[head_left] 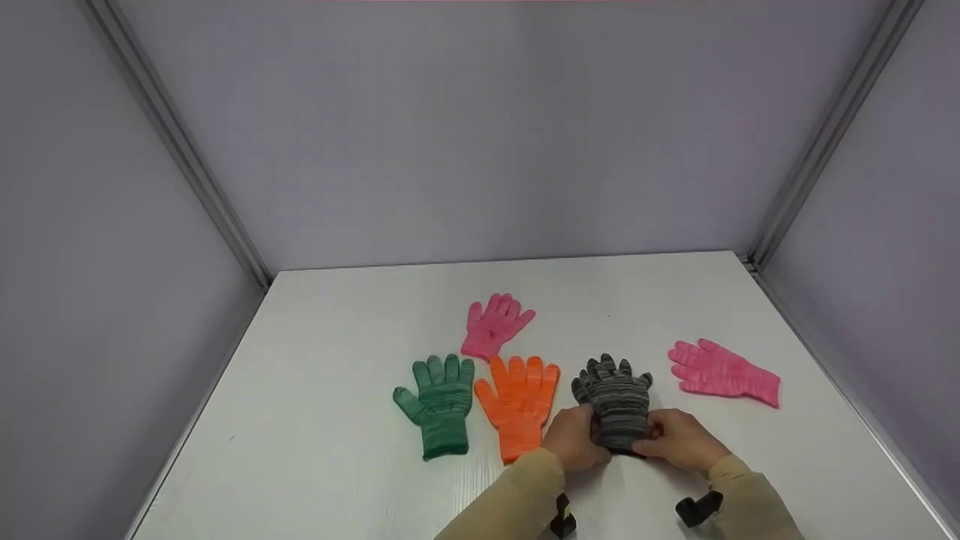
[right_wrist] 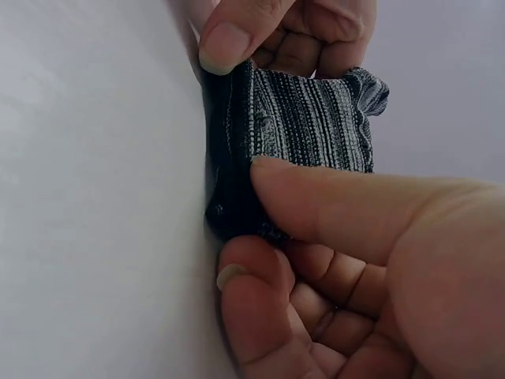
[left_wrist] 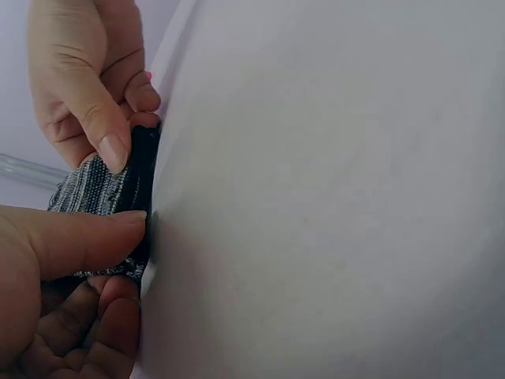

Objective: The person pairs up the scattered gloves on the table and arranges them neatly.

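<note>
A black-and-grey striped knit glove [head_left: 619,405] lies on the white table, its fingers toward the back wall and its dark cuff toward me. Extra fingertips overlap along its left side, like a second glove beneath. My left hand [head_left: 576,439] pinches the left edge of the cuff between thumb and curled fingers. On the opposite edge, my right hand [head_left: 686,441] pinches the cuff too. In the left wrist view, the left thumb [left_wrist: 95,241] presses on the dark cuff band [left_wrist: 142,170]. The right thumb [right_wrist: 323,205] lies across the striped knit in the right wrist view.
An orange glove [head_left: 519,405] lies just left of my left hand, with a green glove [head_left: 446,409] beside it. Behind them is a pink glove [head_left: 491,330]; another pink glove [head_left: 724,373] lies at the right. Grey panels [head_left: 510,135] enclose the table [head_left: 322,375].
</note>
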A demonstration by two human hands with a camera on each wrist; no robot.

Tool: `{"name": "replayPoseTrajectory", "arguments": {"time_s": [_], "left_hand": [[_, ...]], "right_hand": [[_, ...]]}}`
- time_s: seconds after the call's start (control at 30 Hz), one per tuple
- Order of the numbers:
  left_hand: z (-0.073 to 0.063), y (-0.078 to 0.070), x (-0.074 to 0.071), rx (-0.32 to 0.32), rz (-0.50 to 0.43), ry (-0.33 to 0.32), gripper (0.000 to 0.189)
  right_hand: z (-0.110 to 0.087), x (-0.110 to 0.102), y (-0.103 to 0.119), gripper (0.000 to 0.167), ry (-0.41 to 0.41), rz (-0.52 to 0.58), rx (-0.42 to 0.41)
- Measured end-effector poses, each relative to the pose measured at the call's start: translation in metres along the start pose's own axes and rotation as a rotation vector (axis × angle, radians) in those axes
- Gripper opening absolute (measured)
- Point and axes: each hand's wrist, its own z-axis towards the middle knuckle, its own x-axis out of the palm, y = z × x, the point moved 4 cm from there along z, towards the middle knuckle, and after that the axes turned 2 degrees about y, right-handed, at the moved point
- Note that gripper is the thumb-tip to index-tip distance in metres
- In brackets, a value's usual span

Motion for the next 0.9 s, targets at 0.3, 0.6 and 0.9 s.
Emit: {"name": "replayPoseTrajectory", "arguments": {"time_s": [0.3,0.6,0.9], "left_hand": [[-0.0025,-0.0047,-0.0014,0.056,0.02,-0.047,0.014],[-0.0011,-0.0037,0.0008,0.025,0.014,-0.081,0.021],[-0.0006,-0.0048,0.0,-0.032,-0.139,-0.118,0.02]], "right_hand": [[-0.002,0.0004,0.0015,0.03,-0.006,-0.009,-0.021],[-0.0031,0.0036,0.0023,0.026,-0.022,-0.025,0.032],[-0.0022,0.0053,0.0027,0.026,-0.019,-0.02,0.016]]}}
